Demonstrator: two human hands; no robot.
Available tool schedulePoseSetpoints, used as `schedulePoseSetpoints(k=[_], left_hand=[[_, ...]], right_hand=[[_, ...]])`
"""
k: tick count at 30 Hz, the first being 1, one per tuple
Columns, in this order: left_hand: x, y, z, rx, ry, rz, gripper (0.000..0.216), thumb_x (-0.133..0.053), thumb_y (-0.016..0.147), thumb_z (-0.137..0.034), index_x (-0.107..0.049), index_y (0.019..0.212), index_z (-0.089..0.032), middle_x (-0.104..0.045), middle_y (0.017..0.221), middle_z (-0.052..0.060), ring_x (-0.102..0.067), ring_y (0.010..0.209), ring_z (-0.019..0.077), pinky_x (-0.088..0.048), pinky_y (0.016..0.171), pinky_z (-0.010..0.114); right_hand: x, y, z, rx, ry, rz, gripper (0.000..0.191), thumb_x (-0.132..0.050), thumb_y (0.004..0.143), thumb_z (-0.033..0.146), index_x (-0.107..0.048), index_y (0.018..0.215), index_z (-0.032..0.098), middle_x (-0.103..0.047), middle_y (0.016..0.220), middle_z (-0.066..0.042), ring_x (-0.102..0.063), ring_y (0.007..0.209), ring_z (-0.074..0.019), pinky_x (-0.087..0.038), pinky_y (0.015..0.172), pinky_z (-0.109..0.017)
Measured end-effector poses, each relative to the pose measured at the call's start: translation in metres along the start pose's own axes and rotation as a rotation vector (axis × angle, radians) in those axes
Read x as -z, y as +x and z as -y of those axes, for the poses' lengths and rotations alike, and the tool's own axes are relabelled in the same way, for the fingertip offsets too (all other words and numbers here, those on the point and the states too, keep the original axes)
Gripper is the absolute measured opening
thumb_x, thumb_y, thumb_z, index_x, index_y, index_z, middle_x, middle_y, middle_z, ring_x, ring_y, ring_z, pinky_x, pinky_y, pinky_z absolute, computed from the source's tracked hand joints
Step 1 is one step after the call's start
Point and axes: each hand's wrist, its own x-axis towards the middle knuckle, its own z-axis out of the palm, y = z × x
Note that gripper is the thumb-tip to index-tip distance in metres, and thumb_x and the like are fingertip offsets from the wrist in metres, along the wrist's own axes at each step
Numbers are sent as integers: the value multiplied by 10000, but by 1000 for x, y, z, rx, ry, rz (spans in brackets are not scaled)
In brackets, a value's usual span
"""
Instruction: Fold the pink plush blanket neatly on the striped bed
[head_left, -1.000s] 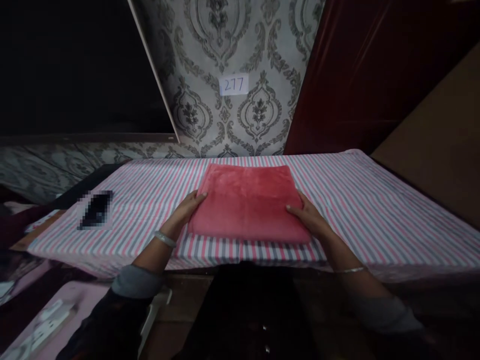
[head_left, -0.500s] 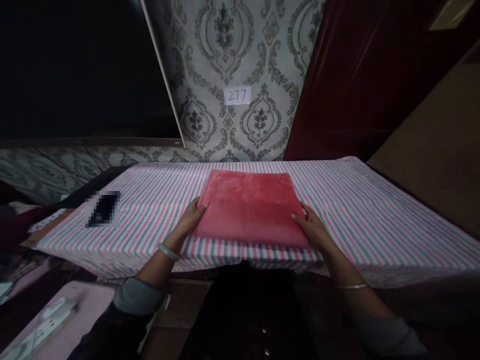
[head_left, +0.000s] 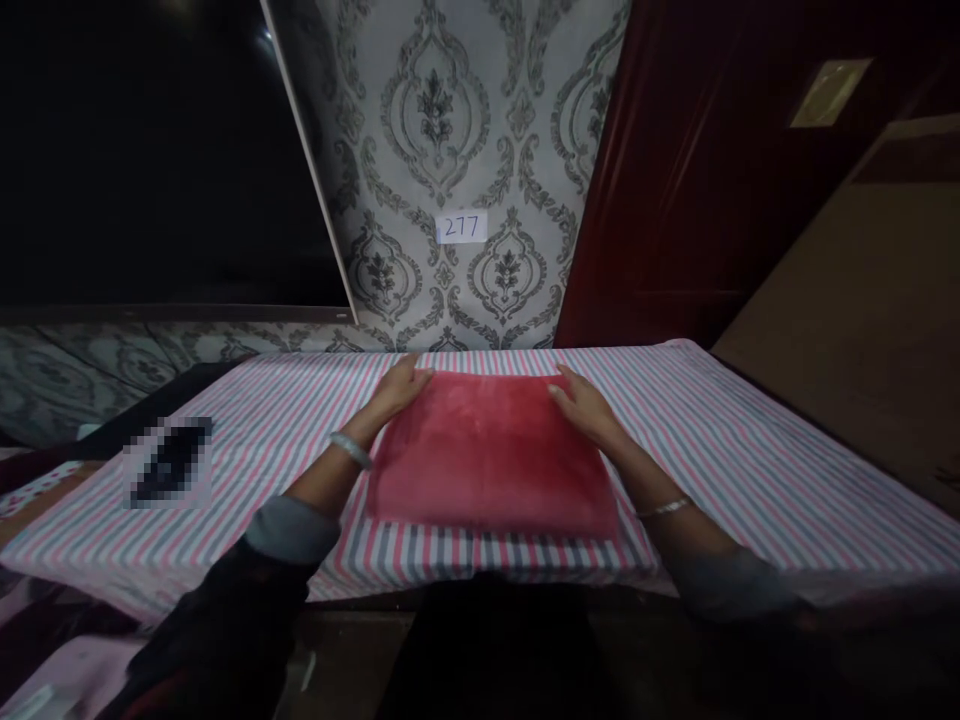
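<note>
A folded red plush cloth lies on the striped tablecloth in front of me. Its near edge is slightly blurred. My left hand is at the far left corner, thumb on top and fingers round the edge. At the far right corner my right hand grips in the same way, its thumb over the cloth. The fingers' undersides are hidden, as is whatever lies below the cloth. A bracelet sits on each wrist.
A dark pixelated object lies on the table's left. Behind stand patterned wallpaper with a paper label reading 277, a large black screen, and a dark red panel. A brown board leans at right.
Both hands have moved from the cloth's left and right sides to its far corners. The camera view has tilted up a little; the cloth remains folded.
</note>
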Motion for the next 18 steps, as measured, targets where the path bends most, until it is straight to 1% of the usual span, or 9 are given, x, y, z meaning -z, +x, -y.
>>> schedulePoseSetpoints(k=[1,3,5,8,10,11,14,18], left_hand=[[-9,15,-10,-24,50,48,577,-545,932,-420,-535,1422,-117,-511,1517,191,-462,1423,310,-343,1172,392],[-30,35,-25,-24,190,122,532,-533,949,-395,-537,1417,-141,-476,1549,183,-413,1458,313,-297,1196,433],[-50,42,-28,-10,342,176,489,-485,979,-392,-545,1402,-156,-473,1550,187,-392,1466,324,-265,1196,500],[-74,30,-16,7,457,220,462,-412,1007,-401,-617,1299,-107,-597,1401,243,-485,1375,365,-250,1164,580],[-85,20,-5,7,483,212,474,-387,1015,-408,-655,1227,-81,-661,1279,265,-549,1290,382,-255,1140,594],[-89,17,0,7,501,205,477,-376,1018,-411,-664,1211,-82,-674,1250,263,-566,1263,381,-259,1133,589],[-95,16,7,16,534,197,467,-385,1019,-429,-678,1198,-112,-688,1230,241,-599,1216,364,-281,1115,555],[-95,20,7,21,518,190,473,-396,1016,-458,-679,1202,-127,-694,1216,229,-612,1195,357,-302,1104,536]], right_hand=[[-6,15,15,28,-46,27,577,-470,968,368,-486,1496,135,-522,1505,-151,-453,1405,-289,-357,1165,-417],[-21,36,38,6,-159,81,552,-400,1010,357,-466,1509,132,-489,1532,-156,-408,1433,-296,-339,1162,-457],[-39,44,47,-46,-274,135,528,-350,1040,362,-468,1506,145,-482,1537,-156,-384,1439,-320,-318,1151,-526],[-66,37,35,-71,-399,198,488,-327,1060,379,-525,1459,180,-554,1468,-148,-418,1397,-330,-259,1145,-589],[-79,30,21,-51,-431,197,477,-326,1064,394,-548,1434,192,-596,1417,-143,-446,1363,-318,-237,1144,-582],[-84,28,15,-42,-432,185,477,-325,1064,403,-549,1433,199,-602,1409,-139,-451,1355,-312,-234,1143,-575],[-91,26,5,-28,-419,159,482,-326,1064,424,-553,1432,210,-605,1402,-139,-462,1338,-309,-221,1142,-569],[-92,29,4,-31,-398,146,476,-331,1062,423,-568,1413,205,-617,1388,-140,-472,1330,-309,-213,1141,-573]])
